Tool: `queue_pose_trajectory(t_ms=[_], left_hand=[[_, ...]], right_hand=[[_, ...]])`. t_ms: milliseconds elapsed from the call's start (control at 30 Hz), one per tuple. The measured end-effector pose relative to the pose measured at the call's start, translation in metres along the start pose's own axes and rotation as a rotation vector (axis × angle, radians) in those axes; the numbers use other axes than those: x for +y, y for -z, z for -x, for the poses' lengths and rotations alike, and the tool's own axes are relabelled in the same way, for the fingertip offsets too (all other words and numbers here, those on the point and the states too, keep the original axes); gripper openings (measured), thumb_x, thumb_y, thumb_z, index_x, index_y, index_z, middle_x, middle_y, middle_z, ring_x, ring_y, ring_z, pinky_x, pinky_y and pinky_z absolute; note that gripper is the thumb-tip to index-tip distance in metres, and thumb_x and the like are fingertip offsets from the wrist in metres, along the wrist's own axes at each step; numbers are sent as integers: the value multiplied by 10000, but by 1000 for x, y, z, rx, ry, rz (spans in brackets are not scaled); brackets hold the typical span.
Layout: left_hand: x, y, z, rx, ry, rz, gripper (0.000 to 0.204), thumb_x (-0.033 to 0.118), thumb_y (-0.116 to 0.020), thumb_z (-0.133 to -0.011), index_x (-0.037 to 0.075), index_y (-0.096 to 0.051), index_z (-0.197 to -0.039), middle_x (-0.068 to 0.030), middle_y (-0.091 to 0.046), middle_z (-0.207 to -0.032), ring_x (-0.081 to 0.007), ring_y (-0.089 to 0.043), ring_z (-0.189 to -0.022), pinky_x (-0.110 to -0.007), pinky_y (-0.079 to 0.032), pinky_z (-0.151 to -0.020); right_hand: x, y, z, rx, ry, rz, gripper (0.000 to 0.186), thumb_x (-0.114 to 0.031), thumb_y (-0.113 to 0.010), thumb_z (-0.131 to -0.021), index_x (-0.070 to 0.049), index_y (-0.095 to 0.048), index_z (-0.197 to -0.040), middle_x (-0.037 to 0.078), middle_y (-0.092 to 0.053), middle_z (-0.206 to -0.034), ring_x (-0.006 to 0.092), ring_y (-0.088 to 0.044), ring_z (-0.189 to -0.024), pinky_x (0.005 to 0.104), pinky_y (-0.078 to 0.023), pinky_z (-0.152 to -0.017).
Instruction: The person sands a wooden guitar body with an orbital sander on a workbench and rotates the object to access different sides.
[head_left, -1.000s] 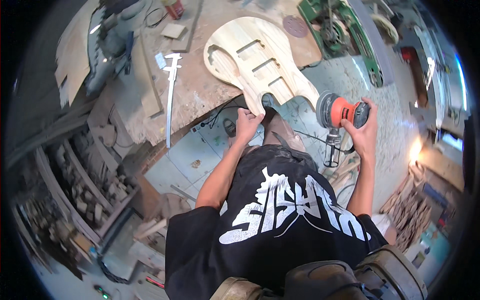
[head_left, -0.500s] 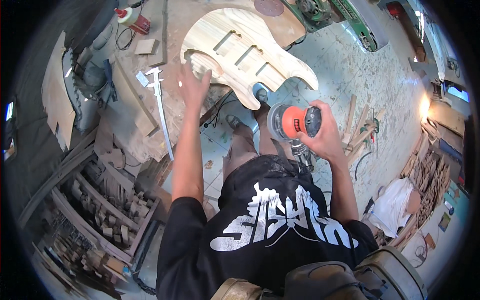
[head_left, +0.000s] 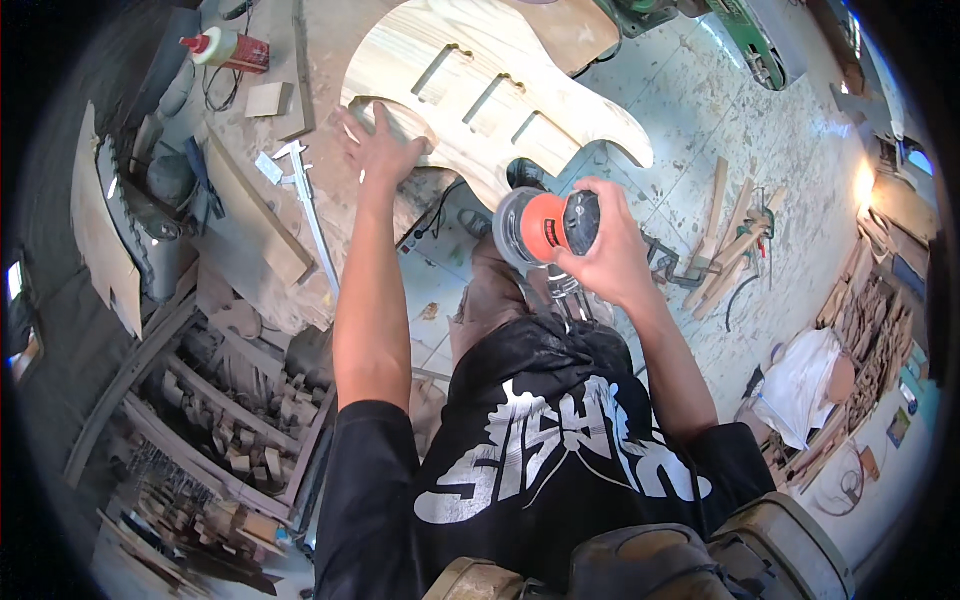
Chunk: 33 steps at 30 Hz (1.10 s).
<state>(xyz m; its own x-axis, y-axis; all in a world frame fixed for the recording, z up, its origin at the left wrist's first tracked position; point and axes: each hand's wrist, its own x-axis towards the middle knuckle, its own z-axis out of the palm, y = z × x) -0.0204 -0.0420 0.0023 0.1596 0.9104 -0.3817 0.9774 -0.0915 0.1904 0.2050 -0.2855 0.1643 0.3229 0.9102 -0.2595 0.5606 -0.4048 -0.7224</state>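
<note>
A pale wooden guitar body [head_left: 570, 95] with several routed slots and a curved cavity near its left edge lies on the workbench. My left hand [head_left: 382, 155], fingers spread, rests at the body's near-left edge beside the cavity. An orange and black random orbital sander [head_left: 543, 228] is in my right hand [head_left: 612, 250], which wraps round its dark head. The sander is tilted, its round pad facing left, close to the lower horn of the body. Whether the pad touches the wood I cannot tell.
On the dusty bench [head_left: 255, 200] lie a caliper [head_left: 308, 205], wood offcuts [head_left: 268, 99] and a red-and-white bottle [head_left: 232, 50]. A green machine [head_left: 745, 40] stands at the far right. Clamps and wood strips [head_left: 735, 245] are on the right floor; scrap wood [head_left: 240, 440] fills a rack at lower left.
The sander in my right hand has moved left, nearer the guitar body's lower horn. My left hand's fingers have spread wider at the body's edge. The whole view has shifted slightly.
</note>
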Motion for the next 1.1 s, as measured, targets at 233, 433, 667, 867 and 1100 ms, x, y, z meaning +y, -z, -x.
queue_pose_trajectory(t_ms=[233,433,667,867,1100], left_hand=[[2,0,1,-19,-16,29,1184,649,-762,-767,103,-240,-1679,-421,144,-1663,-557,99,-1575,-543,-94,-1294],[0,-4,3,34,-58,-69,1165,631,-767,-774,106,-250,-1676,-425,146,-1659,-580,61,-1568,-560,-129,-1285],[-1,-4,5,46,-100,-54,1155,621,-764,-786,69,-260,-1667,-449,115,-1649,-591,86,-1557,-574,-86,-1283],[-9,-7,-1,90,-153,-85,1144,605,-767,-789,58,-270,-1662,-460,112,-1642,-583,85,-1560,-576,-93,-1280],[-10,-10,-3,152,-177,-6,1139,588,-799,-772,69,-300,-1656,-434,114,-1655,-607,-20,-1552,-601,-158,-1264]], right_hand=[[1,-8,-30,11,-29,4,727,-105,-798,-701,-108,-470,-1349,192,-538,-1311,443,-647,-1126,501,-546,-942],[-4,-18,-40,-6,-93,-14,737,-107,-809,-699,-106,-461,-1350,190,-538,-1289,445,-649,-1114,503,-549,-936],[-10,-17,-45,-43,-79,-7,721,-92,-804,-704,-124,-463,-1339,187,-536,-1256,461,-661,-1049,521,-557,-899],[-10,-8,-51,-132,-88,-2,681,-83,-794,-711,-137,-481,-1313,181,-539,-1224,481,-655,-1031,530,-558,-882],[-8,-8,-50,-148,-71,19,666,-82,-788,-717,-132,-488,-1309,182,-543,-1226,481,-657,-1022,525,-558,-870]])
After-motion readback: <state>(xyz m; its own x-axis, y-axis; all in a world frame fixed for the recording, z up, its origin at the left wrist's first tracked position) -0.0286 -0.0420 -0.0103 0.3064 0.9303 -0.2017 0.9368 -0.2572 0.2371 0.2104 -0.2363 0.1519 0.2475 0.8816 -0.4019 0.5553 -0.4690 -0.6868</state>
